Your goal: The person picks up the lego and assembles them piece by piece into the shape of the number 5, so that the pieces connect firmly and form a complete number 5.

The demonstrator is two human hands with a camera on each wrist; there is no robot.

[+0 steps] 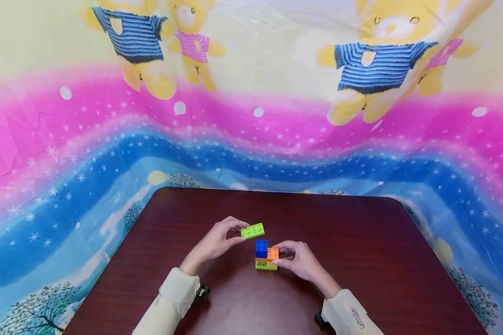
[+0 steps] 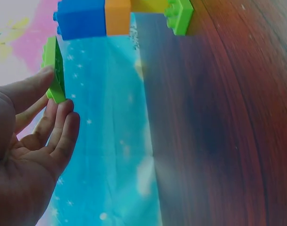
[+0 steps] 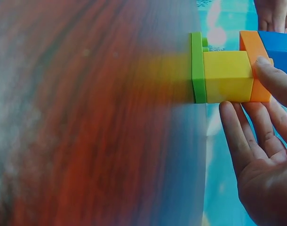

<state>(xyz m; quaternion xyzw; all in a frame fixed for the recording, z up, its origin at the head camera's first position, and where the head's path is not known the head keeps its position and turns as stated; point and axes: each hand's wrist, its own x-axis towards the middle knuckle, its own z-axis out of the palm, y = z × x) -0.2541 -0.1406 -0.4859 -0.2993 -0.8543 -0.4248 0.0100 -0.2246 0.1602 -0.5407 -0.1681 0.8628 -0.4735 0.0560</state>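
My left hand [image 1: 216, 239] pinches a flat lime-green brick [image 1: 253, 230] by its left end, thumb on one side and fingers on the other. That brick is in the air, above and left of a small stack. At the bottom of the stack lies a green plate [image 3: 197, 68], with a yellow block [image 3: 228, 77] on it. An orange brick [image 1: 273, 253] crosses above the yellow, and a blue block [image 1: 261, 248] stands on the orange one's left part. From the right side my right hand [image 1: 297, 260] grips the orange brick between thumb and fingers.
The stack stands on a dark reddish-brown table [image 1: 360, 260] with rounded far corners. Behind it hangs a cloth backdrop [image 1: 251, 125] with bears, snowflakes and trees. Dark wrist straps [image 1: 202, 292] show by the light sleeves.
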